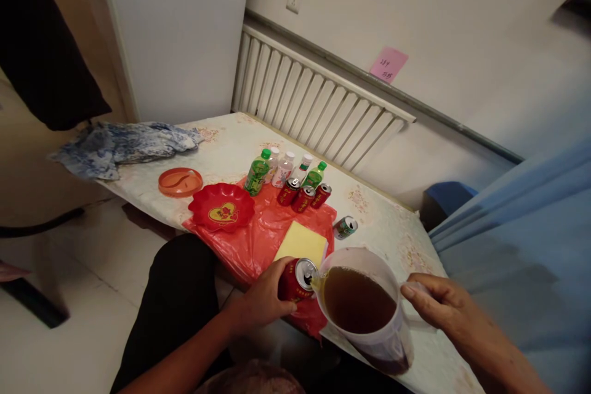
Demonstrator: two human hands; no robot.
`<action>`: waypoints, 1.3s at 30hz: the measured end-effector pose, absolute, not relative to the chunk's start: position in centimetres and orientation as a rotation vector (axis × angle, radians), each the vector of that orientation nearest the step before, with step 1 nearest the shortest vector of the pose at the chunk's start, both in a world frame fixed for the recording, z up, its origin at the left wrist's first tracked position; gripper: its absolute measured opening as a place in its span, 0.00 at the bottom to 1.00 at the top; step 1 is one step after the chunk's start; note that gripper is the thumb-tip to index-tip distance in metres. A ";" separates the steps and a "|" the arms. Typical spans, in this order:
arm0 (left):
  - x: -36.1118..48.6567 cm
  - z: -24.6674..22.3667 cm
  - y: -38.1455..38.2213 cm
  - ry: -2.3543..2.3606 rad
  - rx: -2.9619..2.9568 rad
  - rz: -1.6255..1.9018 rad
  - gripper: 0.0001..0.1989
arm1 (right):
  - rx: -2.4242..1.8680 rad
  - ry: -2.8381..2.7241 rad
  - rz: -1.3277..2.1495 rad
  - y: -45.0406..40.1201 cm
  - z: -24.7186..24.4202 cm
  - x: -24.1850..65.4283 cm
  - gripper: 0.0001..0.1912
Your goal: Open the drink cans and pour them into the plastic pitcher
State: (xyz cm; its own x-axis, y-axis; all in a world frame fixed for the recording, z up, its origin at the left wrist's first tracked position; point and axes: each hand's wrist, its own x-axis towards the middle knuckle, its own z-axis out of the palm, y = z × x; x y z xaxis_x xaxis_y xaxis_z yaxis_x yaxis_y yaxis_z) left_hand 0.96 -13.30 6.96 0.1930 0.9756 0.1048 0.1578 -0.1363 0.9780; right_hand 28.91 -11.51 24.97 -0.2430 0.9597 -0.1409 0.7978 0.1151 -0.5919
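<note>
Your left hand (265,298) clenched around a tipped red can (295,280) at the table's (231,141) near edge, your right hand (436,305) gripping the pitcher (364,308) handle (brown liquid inside), 3 red cans (303,194) standing behind.

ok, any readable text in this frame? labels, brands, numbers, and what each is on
None can be read for certain.
Pink note on the wall: handwritten marks, too blurred to quote.
Red plate: yellow heart with a red figure, no legible characters.
Red cans and bottles: labels too small.
Can in the left hand: print blurred.
Jug, held by the right hand: no marking visible.
</note>
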 end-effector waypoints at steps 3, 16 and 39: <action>1.0 6.9 -13.3 1.133 1.510 1.086 0.38 | -1.719 -2.129 0.832 -11.5 25.0 28.9 0.29; 0.8 6.6 -13.2 1.128 1.520 1.091 0.37 | -1.729 -2.155 0.786 -11.3 24.9 29.1 0.29; 0.8 6.3 -13.2 1.138 1.523 1.090 0.37 | -1.758 -2.178 0.825 -11.3 25.4 29.5 0.28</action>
